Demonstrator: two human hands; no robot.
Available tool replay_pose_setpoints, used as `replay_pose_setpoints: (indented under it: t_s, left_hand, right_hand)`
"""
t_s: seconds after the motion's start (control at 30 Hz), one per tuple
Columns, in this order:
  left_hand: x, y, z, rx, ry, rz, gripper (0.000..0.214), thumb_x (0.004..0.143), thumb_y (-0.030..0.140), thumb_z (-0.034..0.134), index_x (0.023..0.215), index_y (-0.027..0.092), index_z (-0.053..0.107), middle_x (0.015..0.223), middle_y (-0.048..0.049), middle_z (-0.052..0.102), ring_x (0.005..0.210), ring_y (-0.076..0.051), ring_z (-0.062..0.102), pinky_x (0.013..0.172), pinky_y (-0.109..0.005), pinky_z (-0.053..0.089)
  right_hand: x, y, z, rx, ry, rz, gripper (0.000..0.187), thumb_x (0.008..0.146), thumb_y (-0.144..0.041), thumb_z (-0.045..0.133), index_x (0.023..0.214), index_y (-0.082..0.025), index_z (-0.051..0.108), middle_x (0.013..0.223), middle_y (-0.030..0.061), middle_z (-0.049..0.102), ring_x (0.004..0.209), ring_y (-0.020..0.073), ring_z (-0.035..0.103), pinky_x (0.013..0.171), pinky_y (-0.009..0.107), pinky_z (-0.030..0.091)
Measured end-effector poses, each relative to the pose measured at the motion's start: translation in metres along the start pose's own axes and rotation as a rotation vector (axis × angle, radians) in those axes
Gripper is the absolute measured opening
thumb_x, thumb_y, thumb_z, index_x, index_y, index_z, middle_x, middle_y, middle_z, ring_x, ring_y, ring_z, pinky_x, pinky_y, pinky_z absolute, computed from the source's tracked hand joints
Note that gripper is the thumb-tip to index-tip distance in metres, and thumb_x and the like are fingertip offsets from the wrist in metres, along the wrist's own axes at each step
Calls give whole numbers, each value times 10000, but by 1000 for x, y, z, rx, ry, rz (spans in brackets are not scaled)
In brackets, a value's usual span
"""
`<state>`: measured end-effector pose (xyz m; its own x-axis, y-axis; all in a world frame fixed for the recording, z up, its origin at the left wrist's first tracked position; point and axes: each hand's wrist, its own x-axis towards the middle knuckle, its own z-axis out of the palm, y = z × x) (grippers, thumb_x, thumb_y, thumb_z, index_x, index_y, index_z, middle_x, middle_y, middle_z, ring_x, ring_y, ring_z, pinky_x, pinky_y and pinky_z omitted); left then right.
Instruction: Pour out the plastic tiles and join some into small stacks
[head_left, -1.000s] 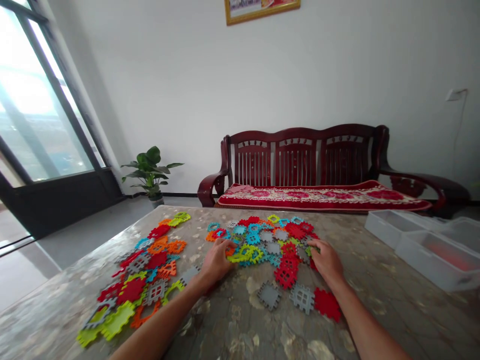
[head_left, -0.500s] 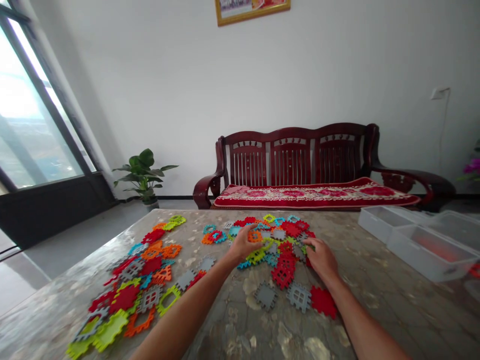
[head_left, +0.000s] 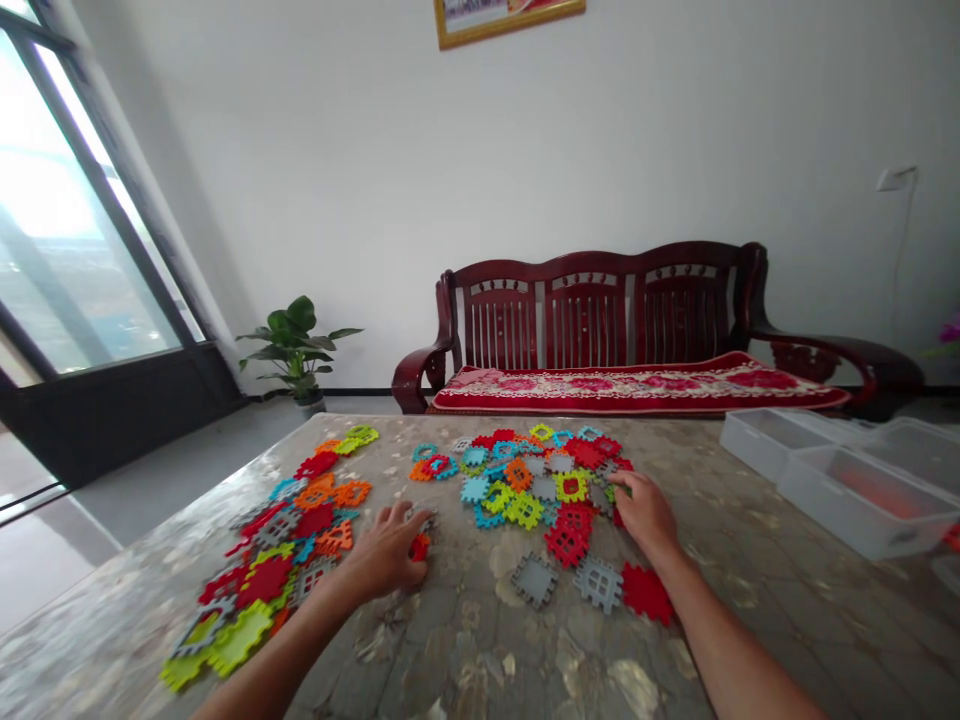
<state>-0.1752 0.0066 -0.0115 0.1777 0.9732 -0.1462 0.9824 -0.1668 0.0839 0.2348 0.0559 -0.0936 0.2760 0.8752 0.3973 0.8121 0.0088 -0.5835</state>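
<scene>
Toothed plastic building tiles in several colours lie in two groups on the table. My left hand (head_left: 386,552) is between the groups, palm down and fingers spread. It covers part of a red tile (head_left: 418,547) and a grey tile beneath it. At the right edge of the centre pile, my right hand (head_left: 645,515) has bent fingers that look slightly apart, close to a dark grey tile (head_left: 600,495). A lime tile with a square hole (head_left: 571,486) and a red window tile (head_left: 568,541) lie left of it. Nearer me are a grey window tile (head_left: 598,584) and a solid red tile (head_left: 646,594).
The left group includes a lime tile (head_left: 241,638) at its near end. Clear plastic boxes (head_left: 862,505) stand at the table's right. Behind the stone-patterned table (head_left: 480,650) are a wooden bench (head_left: 585,320) and a potted plant (head_left: 296,350).
My left hand has moved left and nearer, from the centre pile to the red and grey tiles. My right hand stays almost in place. The view has shifted slightly.
</scene>
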Motion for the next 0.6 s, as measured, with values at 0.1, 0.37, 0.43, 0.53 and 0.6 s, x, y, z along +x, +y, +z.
replay_pose_setpoints:
  t_s: [0.1, 0.37, 0.43, 0.53, 0.6]
  left_hand:
    - [1, 4, -2, 31, -5, 30, 647, 657, 247, 590, 1302, 272, 558, 1304, -114, 563, 1192, -332, 523, 926, -419, 456]
    - [32, 12, -1, -53, 141, -2, 325, 693, 163, 526, 973, 238, 674, 996, -66, 687, 931, -237, 636, 776, -302, 451]
    - [41, 12, -2, -131, 172, -7, 275, 702, 169, 538, 940, 225, 663, 931, -45, 692, 884, -209, 638, 747, -278, 443]
    - [56, 22, -9, -287, 274, -16, 262, 719, 183, 561, 966, 197, 649, 872, -31, 688, 843, -185, 633, 751, -272, 450]
    - [66, 36, -16, -466, 339, -12, 258, 755, 242, 573, 994, 172, 640, 848, -38, 686, 814, -183, 634, 749, -285, 473]
  right_hand:
    - [0, 0, -1, 0, -10, -2, 339, 805, -174, 443, 972, -224, 733, 1139, 61, 692, 1101, 207, 610, 1011, 346, 426]
    - [-1, 0, -3, 5, -17, -7, 340, 809, -182, 427, 966, -228, 726, 1130, 53, 694, 1087, 202, 614, 1013, 344, 424]
    - [0, 0, -2, 8, -15, -10, 339, 809, -181, 428, 968, -231, 724, 1122, 45, 697, 1084, 196, 614, 1017, 337, 420]
    - [0, 1, -2, 10, -22, -8, 337, 808, -183, 432, 972, -224, 723, 1126, 49, 697, 1088, 198, 612, 1018, 341, 419]
    - [0, 1, -2, 10, -22, 0, 333, 811, -189, 435, 971, -224, 725, 1136, 52, 693, 1102, 203, 607, 1018, 344, 419]
